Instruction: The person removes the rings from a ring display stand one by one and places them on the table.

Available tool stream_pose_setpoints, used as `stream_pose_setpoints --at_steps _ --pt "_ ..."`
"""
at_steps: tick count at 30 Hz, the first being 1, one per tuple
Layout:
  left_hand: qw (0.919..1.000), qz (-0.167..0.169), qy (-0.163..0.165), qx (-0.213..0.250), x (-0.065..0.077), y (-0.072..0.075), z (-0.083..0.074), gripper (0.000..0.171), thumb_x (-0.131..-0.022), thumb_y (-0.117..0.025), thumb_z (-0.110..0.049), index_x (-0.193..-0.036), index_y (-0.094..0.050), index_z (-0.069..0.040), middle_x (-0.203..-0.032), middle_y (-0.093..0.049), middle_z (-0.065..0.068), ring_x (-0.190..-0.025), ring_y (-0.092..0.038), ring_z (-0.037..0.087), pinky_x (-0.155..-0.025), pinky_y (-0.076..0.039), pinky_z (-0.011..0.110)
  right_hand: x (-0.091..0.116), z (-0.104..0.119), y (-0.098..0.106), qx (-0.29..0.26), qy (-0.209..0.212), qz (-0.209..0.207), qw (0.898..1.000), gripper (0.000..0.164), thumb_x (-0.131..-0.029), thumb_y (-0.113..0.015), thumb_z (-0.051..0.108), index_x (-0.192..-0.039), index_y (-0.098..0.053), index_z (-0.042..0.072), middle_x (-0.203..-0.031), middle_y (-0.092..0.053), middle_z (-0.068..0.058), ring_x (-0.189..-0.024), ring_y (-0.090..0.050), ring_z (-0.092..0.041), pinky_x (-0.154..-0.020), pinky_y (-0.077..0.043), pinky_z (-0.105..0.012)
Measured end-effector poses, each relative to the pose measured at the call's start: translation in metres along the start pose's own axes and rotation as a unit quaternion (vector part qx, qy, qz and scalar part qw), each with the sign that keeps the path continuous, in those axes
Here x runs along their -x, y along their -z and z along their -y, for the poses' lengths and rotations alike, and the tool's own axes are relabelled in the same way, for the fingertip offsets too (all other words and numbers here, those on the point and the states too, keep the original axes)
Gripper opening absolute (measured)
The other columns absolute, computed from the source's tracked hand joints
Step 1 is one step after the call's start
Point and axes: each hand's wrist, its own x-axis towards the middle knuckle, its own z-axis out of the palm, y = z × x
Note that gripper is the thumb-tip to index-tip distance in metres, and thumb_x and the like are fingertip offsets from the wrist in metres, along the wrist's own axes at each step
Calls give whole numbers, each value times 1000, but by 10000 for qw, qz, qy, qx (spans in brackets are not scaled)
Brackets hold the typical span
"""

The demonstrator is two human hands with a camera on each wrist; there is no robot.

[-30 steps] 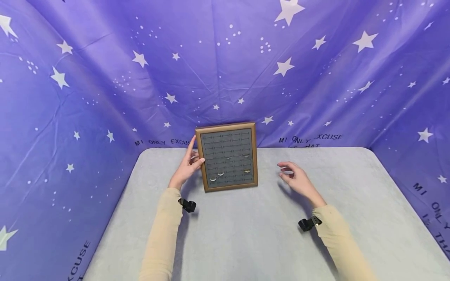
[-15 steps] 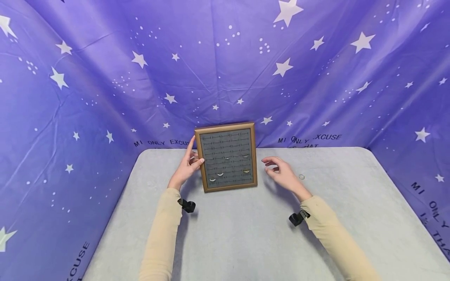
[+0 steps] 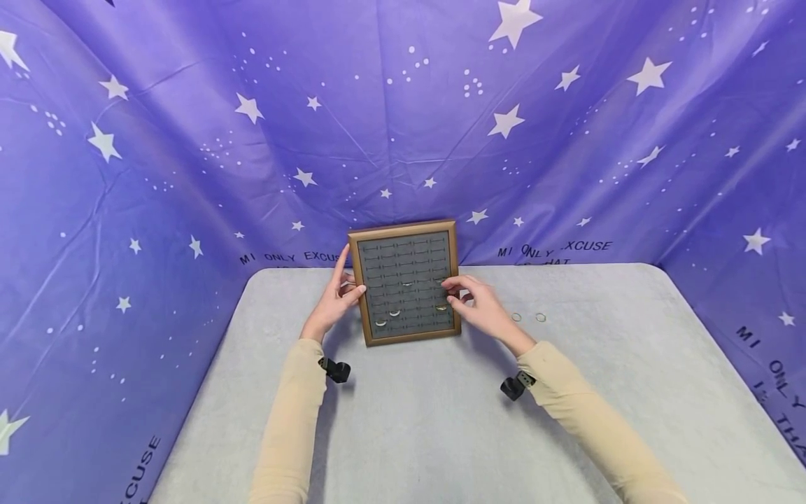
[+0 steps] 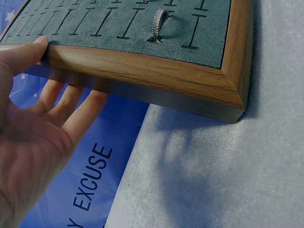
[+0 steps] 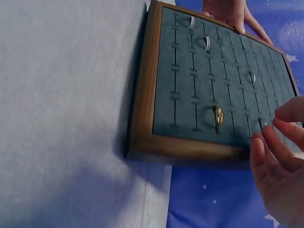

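Observation:
A wood-framed ring display tray [image 3: 403, 228] with slotted dark-grey padding leans upright at the back of the table. My left hand [image 3: 327, 308] grips its left side, thumb on the front and fingers behind, as the left wrist view shows. Several rings sit in the slots, including a gold ring [image 5: 218, 117] low on the right and a silver one [image 4: 158, 25]. My right hand [image 3: 480, 306] is at the tray's right edge, fingers bent and tips apart beside a ring [image 3: 440, 281]. The fingers partly hide that ring.
Two loose rings, one nearer [image 3: 516, 317] and one farther right [image 3: 541, 318], lie on the grey table [image 3: 415, 420] right of the tray. A purple star-patterned cloth [image 3: 390, 140] hangs directly behind and along both sides.
My right hand has moved left from the table to the tray's right edge, uncovering the two loose rings. My left hand and the tray have stayed put.

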Motion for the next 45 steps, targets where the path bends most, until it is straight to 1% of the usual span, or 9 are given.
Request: stream_pose_setpoints --at_steps 5,11,15,18,26,31,37,42,45 --pt "10000 2 -36 -34 0 0 -1 87 -94 -57 4 -157 -4 -25 -109 -44 32 -89 -55 30 -74 -54 36 -5 6 -8 -15 82 42 10000 25 -86 -65 -6 -111 -64 -4 -102 -64 -16 -89 -60 -24 -71 -52 -34" --pt "10000 1 -69 -46 0 1 -1 87 -94 -57 4 -157 -4 -26 -109 -44 31 -90 -55 29 -75 -54 37 -11 12 -17 7 99 127 9999 24 -87 -65 -4 -111 -65 -3 -102 -64 -15 -90 -61 -23 -71 -52 -32" --pt "10000 0 -59 -33 0 1 -1 87 -94 -57 3 -157 -4 -26 -108 -44 30 -90 -55 30 -76 -54 39 -16 16 -22 -35 96 248 9996 24 -89 -64 -1 -112 -65 -2 -104 -64 -15 -91 -61 -23 -72 -53 -33" --pt "10000 2 -50 -12 -1 1 -1 87 -94 -57 4 -157 -4 -25 -108 -45 30 -90 -55 31 -76 -54 41 -19 19 -25 -64 67 250 9996 23 -89 -64 0 -113 -65 -2 -105 -64 -14 -91 -62 -22 -73 -53 -34" --pt "10000 8 -44 -1 -1 1 1 88 -94 -57 3 -157 -4 -27 -108 -45 28 -91 -56 30 -75 -55 39 -26 21 -32 -108 -14 197 9997 23 -90 -64 1 -113 -65 0 -105 -64 -13 -89 -63 -21 -72 -52 -34" --pt "10000 28 -72 -7 -1 1 2 88 -94 -57 3 -157 -3 -26 -108 -45 28 -90 -56 29 -73 -55 39 -29 22 -38 -45 -148 163 9997 23 -89 -63 1 -112 -65 1 -101 -64 -11 -86 -62 -19 -70 -51 -31" --pt "9999 40 -92 14 -1 0 3 88 -94 -57 4 -157 -4 -26 -108 -45 29 -88 -55 30 -72 -54 38 -30 21 -48 -60 -273 -35 9996 25 -88 -65 1 -112 -67 0 -97 -66 -9 -83 -63 -19 -69 -52 -31" --pt "9999 43 -108 57 -1 0 5 87 -94 -57 4 -157 -5 -26 -108 -44 31 -87 -54 30 -71 -54 35 -31 19 -53 92 -245 -196 9995 25 -87 -66 0 -112 -69 0 -93 -66 -8 -79 -62 -18 -71 -52 -32" --pt "10000 26 -69 63 -2 0 6 88 -94 -57 3 -157 -5 -27 -108 -43 31 -88 -55 29 -71 -55 34 -33 22 -54 327 -352 -203 9986 23 -88 -66 2 -110 -70 3 -90 -65 -6 -76 -61 -16 -70 -51 -31"
